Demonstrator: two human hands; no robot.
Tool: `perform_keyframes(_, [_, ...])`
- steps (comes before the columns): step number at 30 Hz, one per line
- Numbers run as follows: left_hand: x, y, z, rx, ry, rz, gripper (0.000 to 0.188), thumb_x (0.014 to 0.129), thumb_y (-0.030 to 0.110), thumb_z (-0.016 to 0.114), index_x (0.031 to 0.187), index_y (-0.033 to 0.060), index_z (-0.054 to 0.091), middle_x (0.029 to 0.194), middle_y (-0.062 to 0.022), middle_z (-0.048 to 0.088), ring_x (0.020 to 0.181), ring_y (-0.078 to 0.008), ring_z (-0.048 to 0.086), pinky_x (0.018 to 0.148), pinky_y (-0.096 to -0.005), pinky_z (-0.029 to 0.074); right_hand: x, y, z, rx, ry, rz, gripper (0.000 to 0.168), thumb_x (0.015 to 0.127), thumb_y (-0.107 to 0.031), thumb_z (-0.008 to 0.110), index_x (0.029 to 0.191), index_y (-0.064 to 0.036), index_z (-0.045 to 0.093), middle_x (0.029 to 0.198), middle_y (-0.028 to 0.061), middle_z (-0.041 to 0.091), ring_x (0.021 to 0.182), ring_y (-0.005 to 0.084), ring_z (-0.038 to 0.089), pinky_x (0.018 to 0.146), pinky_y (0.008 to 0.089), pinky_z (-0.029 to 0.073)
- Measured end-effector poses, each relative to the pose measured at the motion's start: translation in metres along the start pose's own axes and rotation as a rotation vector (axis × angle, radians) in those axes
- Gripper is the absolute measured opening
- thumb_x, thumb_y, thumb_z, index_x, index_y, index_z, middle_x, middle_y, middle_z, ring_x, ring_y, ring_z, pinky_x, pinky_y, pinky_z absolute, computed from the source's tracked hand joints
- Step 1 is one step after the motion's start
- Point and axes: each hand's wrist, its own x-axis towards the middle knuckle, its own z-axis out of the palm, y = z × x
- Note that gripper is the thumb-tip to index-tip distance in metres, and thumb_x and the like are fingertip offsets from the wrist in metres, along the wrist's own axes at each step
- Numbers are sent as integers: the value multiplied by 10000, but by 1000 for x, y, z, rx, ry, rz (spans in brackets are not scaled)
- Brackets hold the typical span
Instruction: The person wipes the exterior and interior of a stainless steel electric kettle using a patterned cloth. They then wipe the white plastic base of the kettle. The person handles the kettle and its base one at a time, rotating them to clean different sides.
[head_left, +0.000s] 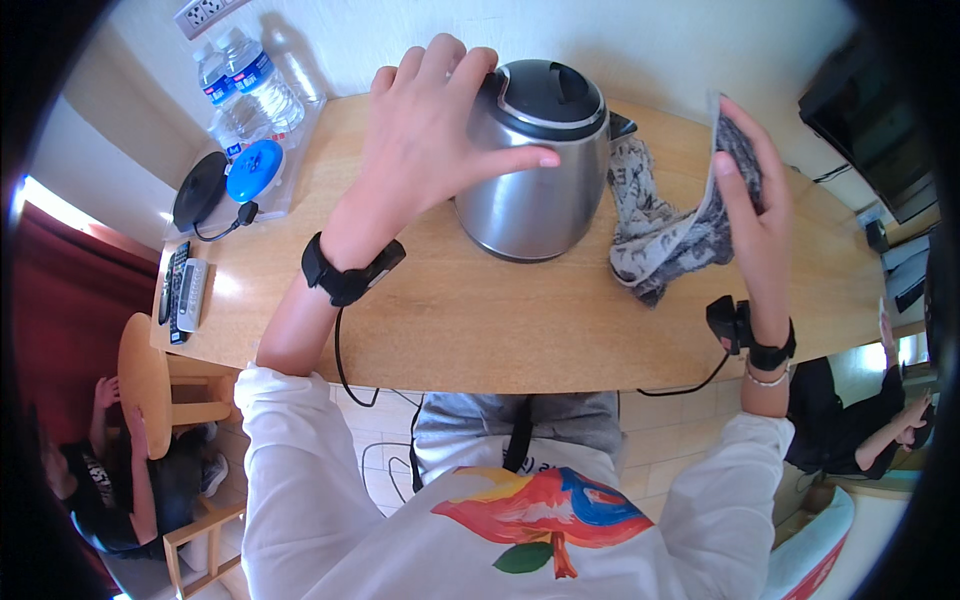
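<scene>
A stainless steel electric kettle (536, 199) with a black lid stands upright on the wooden table (465, 322). Against its upper left side rests my left hand (431, 127), fingers bent over the black part by the lid and thumb stretched across the steel body. The hand hides most of that side, handle included. To the right of the kettle, my right hand (754, 169) pinches one end of a grey and white patterned cloth (667, 240) between thumb and fingers. The raised end hangs from my grip, and the crumpled remainder lies on the tabletop beside the kettle.
Water bottles (259, 82), a blue round object (255, 171) and a black kettle base (201, 191) occupy a clear tray at back left. Remote controls (184, 292) lie by the left edge. People sit left (112, 480) and right (847, 427). A wooden stool (146, 382) adjoins the table.
</scene>
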Motion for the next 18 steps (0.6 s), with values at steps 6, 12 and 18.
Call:
perform_keyframes(6, [2,16,-21,-327,-182,-41,632,599,400,763,1098,88,533,971,-78,530,793,-244,593,663,-305,467,20,-18,26,-276,-171,-208,503,685,-194,724,1127,-41,537,876,116,538,823,236,541,728,293,418])
perform_keyframes(12, [5,3,-18,-566,-234,31,657,593,244,787,1181,114,523,1111,-78,530,932,-236,581,790,-306,455,29,-26,46,-321,-218,-209,406,641,-217,743,942,-7,568,802,113,539,704,266,523,654,305,419])
perform_keyframes(18, [5,7,-15,-615,-270,17,683,603,196,780,1219,99,502,1153,-99,533,984,-211,555,845,-303,429,29,-22,42,-316,-215,-249,364,636,-168,741,917,-15,568,776,103,534,651,253,514,608,290,418])
